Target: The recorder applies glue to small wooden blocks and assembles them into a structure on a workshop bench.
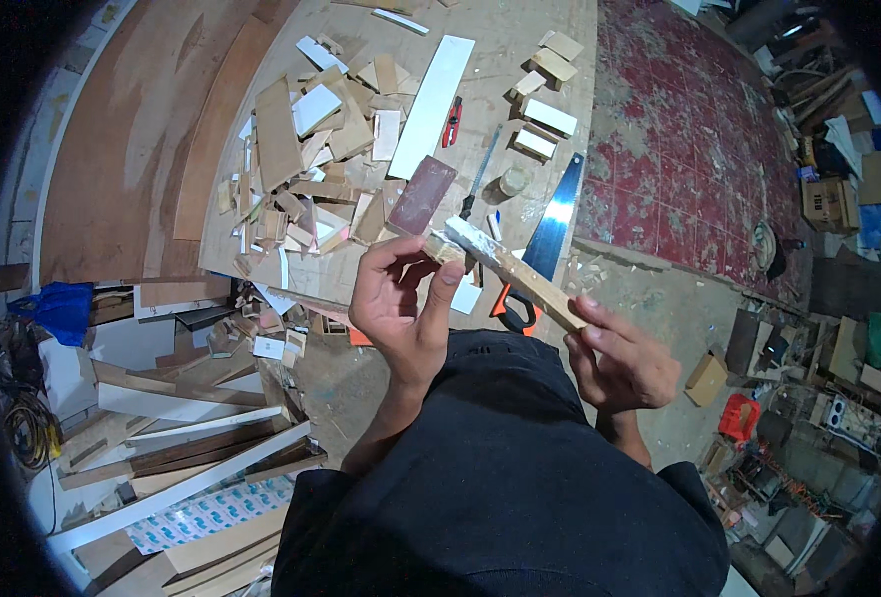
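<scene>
My left hand (397, 313) pinches a small wood block (444, 248) between thumb and fingers. In my right hand (627, 364), thumb and fingers grip the lower end of a narrow wooden strip (532, 280) with white, flaky paint on its upper part. The strip slants up toward the block; whether the two touch I cannot tell. Under them on the worktable lie a handsaw (557, 216) with an orange and black handle, a thin blue-grey rod-like tool (483, 169) with a dark handle, and a reddish-brown rectangular piece (423, 196).
On the worktable (356, 20) a heap of wood offcuts (306, 179) lies left of a long white board (433, 104) and a red utility knife (452, 121). A small round container (511, 181) stands near several small blocks (550, 117). Planks (192, 438) fill the lower left.
</scene>
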Demonstrator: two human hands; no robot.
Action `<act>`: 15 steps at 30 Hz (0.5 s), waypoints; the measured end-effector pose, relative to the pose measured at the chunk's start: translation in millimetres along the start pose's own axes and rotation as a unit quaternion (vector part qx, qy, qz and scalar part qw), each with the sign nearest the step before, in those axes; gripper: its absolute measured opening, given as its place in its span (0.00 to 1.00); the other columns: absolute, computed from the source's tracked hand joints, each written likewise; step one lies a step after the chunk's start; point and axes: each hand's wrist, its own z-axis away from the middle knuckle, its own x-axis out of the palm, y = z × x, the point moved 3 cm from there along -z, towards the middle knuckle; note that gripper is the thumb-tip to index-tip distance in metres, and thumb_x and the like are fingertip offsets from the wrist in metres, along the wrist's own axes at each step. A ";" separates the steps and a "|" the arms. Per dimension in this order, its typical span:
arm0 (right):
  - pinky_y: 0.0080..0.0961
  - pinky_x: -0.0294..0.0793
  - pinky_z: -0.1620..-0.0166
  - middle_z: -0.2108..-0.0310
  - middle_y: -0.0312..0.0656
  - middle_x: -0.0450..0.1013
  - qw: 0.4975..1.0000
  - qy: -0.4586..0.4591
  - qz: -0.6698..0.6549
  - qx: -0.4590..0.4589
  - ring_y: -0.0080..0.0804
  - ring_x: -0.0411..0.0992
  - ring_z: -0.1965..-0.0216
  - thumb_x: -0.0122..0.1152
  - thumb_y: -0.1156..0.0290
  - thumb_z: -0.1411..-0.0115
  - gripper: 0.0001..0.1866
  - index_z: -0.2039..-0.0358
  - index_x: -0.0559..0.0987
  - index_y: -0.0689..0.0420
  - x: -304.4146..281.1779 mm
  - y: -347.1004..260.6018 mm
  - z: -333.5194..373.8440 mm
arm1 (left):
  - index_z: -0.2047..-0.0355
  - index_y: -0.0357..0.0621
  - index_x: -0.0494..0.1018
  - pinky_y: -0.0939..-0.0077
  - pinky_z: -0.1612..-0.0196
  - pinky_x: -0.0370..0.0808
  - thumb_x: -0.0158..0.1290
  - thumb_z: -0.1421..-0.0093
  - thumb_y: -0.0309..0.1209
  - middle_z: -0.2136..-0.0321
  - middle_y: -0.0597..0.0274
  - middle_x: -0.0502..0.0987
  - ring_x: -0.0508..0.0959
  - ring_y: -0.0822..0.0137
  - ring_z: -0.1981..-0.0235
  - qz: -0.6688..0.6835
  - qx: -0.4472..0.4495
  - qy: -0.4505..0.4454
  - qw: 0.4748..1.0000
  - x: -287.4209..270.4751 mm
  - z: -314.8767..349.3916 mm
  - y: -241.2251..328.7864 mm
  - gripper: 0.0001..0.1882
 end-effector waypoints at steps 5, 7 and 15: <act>0.21 0.78 0.70 0.65 0.50 0.79 0.999 -0.008 0.008 -0.035 0.34 0.80 0.69 0.70 0.80 0.55 0.11 0.69 0.79 0.58 -3.7 -3.1 3.1 | 0.58 0.30 0.66 0.79 0.60 0.75 0.58 0.46 0.19 0.63 0.55 0.73 0.75 0.70 0.62 0.027 0.037 0.042 0.998 -2.8 0.1 1.6 0.17; 0.20 0.78 0.70 0.65 0.49 0.79 0.999 -0.006 0.027 -0.038 0.34 0.80 0.69 0.70 0.80 0.55 0.11 0.69 0.79 0.57 -8.4 -1.5 2.4 | 0.57 0.30 0.66 0.79 0.60 0.75 0.58 0.46 0.19 0.63 0.54 0.73 0.74 0.70 0.61 0.045 0.049 0.051 0.996 -2.6 -2.4 5.3 0.18; 0.20 0.78 0.70 0.63 0.49 0.78 0.998 0.038 0.017 -0.046 0.40 0.79 0.63 0.69 0.80 0.54 0.09 0.71 0.79 0.58 -10.7 -4.6 0.7 | 0.51 0.28 0.65 0.73 0.49 0.66 0.56 0.45 0.26 0.58 0.53 0.72 0.72 0.67 0.57 0.057 0.029 0.032 0.997 -9.8 -0.6 4.5 0.23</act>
